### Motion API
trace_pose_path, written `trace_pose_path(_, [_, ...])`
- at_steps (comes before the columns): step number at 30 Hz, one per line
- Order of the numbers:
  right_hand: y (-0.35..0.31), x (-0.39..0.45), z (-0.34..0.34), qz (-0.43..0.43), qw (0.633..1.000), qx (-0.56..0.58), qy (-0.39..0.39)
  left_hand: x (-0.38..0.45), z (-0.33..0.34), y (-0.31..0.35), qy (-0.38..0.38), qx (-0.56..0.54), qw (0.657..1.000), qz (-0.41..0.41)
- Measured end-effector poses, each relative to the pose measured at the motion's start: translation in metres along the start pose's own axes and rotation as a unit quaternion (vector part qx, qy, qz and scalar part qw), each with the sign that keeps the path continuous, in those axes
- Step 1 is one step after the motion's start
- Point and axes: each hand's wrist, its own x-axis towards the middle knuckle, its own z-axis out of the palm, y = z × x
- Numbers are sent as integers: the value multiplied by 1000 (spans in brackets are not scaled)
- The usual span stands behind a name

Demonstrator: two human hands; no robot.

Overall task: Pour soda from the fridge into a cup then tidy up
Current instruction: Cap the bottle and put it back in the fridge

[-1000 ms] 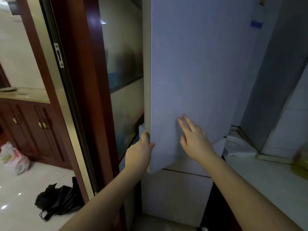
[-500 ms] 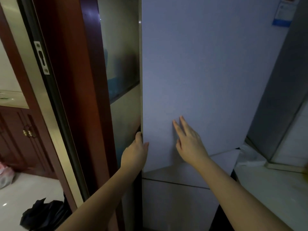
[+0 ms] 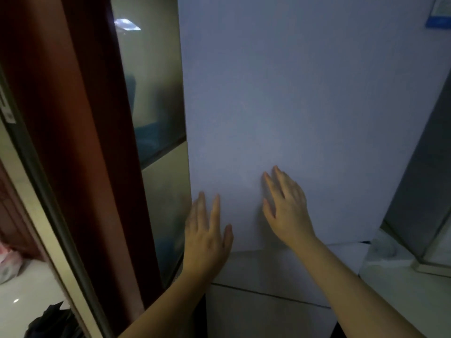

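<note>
The pale grey fridge door (image 3: pixel 305 106) fills the middle of the view and lies flush with the fridge front. My left hand (image 3: pixel 207 230) lies flat on its lower left corner with straight fingers pointing up. To its right, my right hand (image 3: pixel 285 206) presses the door with spread fingers. A lower fridge door (image 3: pixel 263 315) shows beneath my arms. No soda or cup is in view.
A dark red wooden door frame (image 3: pixel 80 142) and a glass panel (image 3: pixel 151 93) stand close on the left. A pale countertop (image 3: pixel 410 293) with a white bag (image 3: pixel 383 250) lies on the right. A blue label (image 3: pixel 439 13) sits at the door's top right.
The fridge door has swung shut. My left hand left the door's edge and now lies flat on its front. My right hand stayed pressed on the door.
</note>
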Motion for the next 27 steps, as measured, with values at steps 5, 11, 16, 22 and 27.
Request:
trace_pose_path(5, [27,18,6,14,998,-19,51,40,37,17,-44,116,987,101])
trace_pose_path(11, [46,22,19,-26,993,-101,54,56,73,21,-71,147,983,86])
trace_pose_path(16, [48,27,26,-21,991,-112,63,65,88,20,-77,155,982,77])
trace_pose_path(22, [48,38,28,-6,995,-94,24,83,95,7,-86,150,982,79])
trace_pose_path(27, [54,51,34,7,996,-76,-49,104,99,0,-122,125,982,78])
